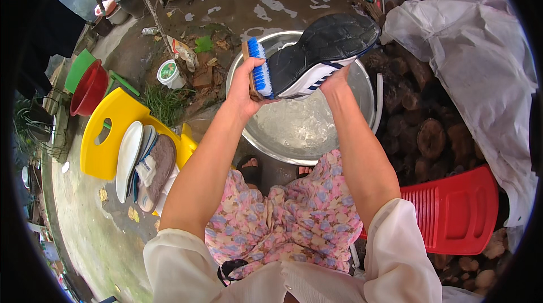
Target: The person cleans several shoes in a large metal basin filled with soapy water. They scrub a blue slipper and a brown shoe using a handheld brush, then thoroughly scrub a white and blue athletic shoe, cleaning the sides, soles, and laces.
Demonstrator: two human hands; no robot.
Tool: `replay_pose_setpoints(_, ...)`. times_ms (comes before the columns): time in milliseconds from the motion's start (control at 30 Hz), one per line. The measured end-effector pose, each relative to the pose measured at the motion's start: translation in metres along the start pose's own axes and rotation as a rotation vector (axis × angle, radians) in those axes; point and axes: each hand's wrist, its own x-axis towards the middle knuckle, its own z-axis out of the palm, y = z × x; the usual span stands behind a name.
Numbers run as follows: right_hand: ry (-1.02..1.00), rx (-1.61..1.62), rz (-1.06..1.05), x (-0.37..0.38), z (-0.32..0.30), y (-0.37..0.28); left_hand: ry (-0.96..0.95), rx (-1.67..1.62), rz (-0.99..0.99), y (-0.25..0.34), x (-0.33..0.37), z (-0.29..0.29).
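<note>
Brush and sneaker, bristles facing sole, right above the metal basin.
So the left hand had its fingers wrapped round a wooden scrub brush, over the basin's left side, blue-and-white bristles pointing right. The sneaker was up over the basin's middle and far right, gripped from underneath by the right hand, fingertips hidden behind it. Its long axis slanted from the bristles up to the far right, black sole showing; the left hand was closer to that lower-left end. Honestly couldn't tell whether bristles touched sole or sat just beside it. Basin stood on the ground, a yellow plastic stool holding more shoes to its left, stacked logs to its right.
</note>
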Motion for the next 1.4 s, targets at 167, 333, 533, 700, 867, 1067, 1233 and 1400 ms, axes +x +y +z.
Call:
replay_pose_setpoints(167, -0.024, 0.001, -0.034, 0.008, -0.004, 0.003, -0.037, -0.017, -0.053, -0.001, -0.003, 0.003)
replay_pose_setpoints(333, -0.047, 0.018, -0.006, 0.007, -0.006, 0.001, -0.032, -0.03, -0.097, -0.002, -0.005, 0.005)
replay_pose_setpoints(533, -0.022, -0.035, -0.079, 0.008, -0.01, 0.003, -0.045, -0.03, -0.116, -0.005, -0.004, 0.004)
replay_pose_setpoints(700, -0.054, -0.045, -0.053, 0.007, -0.01, 0.003, -0.044, -0.033, -0.138, -0.006, -0.003, 0.002)
replay_pose_setpoints(867, 0.014, -0.046, -0.017, -0.001, -0.002, 0.003, -0.009, -0.032, -0.144, -0.005, -0.005, 0.002)
replay_pose_setpoints(1067, 0.057, -0.06, 0.027, -0.006, 0.002, 0.002, -0.021, -0.015, -0.168, -0.005, -0.005, 0.0)
replay_pose_setpoints(1233, 0.097, -0.075, 0.07, -0.004, -0.002, 0.001, 0.008, -0.018, -0.183, -0.008, -0.001, -0.002)
replay_pose_setpoints(1400, 0.089, -0.104, 0.082, 0.001, -0.011, -0.008, -0.007, -0.015, -0.191, -0.012, 0.002, 0.005)
